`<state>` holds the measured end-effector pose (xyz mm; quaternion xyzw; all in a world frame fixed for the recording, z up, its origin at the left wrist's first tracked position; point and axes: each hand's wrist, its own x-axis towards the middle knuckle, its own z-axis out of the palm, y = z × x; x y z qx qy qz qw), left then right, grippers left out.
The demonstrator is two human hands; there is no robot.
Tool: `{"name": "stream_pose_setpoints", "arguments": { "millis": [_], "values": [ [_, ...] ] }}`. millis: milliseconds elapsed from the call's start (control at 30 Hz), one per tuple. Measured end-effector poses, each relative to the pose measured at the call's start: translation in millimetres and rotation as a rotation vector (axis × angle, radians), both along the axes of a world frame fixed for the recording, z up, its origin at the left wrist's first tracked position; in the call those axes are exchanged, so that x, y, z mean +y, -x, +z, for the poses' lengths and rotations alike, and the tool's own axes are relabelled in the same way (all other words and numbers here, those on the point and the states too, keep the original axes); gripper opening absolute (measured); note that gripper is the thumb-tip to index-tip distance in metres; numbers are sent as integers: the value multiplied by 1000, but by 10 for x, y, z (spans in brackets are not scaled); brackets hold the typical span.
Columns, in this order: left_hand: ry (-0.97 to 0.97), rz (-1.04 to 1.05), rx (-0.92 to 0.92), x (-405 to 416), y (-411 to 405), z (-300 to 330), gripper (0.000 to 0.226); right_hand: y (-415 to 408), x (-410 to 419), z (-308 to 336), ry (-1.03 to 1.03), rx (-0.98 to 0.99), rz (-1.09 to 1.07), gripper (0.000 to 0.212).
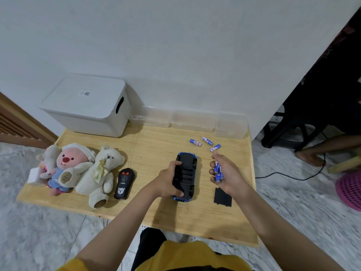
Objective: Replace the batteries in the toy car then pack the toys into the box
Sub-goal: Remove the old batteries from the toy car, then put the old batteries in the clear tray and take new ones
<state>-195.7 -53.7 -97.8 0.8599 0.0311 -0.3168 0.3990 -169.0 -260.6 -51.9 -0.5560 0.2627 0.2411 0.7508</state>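
Note:
A blue toy car [186,174] lies upside down on the low wooden table [156,145], black underside up. My left hand [169,181] grips its left side. My right hand [224,173] hovers just right of the car with blue batteries [218,172] held in its curled fingers. Three more blue batteries [207,142] lie loose on the table beyond that hand. The black battery cover [222,196] lies flat below my right hand. A black remote control [124,183] lies left of the car. Plush toys [82,171] sit at the table's left end. The white lidded box [88,105] stands at the back left.
Clear plastic containers [192,121] line the wall behind the table. Another person's foot [310,157] and a black cable [289,176] are on the marble floor to the right, beside a pink basket [349,190]. A small white box [33,176] sits by the plush toys.

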Motion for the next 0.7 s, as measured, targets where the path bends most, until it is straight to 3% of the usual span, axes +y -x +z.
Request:
{"name": "stream_pose_setpoints", "arguments": {
  "millis": [167,400,533,700],
  "values": [
    [-204,-119,-91,-99,-116,66,105,-241,-106,-70,334,-171,56,24],
    [-139,-55,-377,-494,-652,267,87,-714,-540,-152,816,-561,148,2],
    [-92,-20,-457,-825,-1109,225,81,-1047,-847,-261,1102,-650,238,23],
    [-138,-108,-520,-1167,-1618,66,78,-1335,-1100,-402,1203,-684,369,44]
  ]
}}
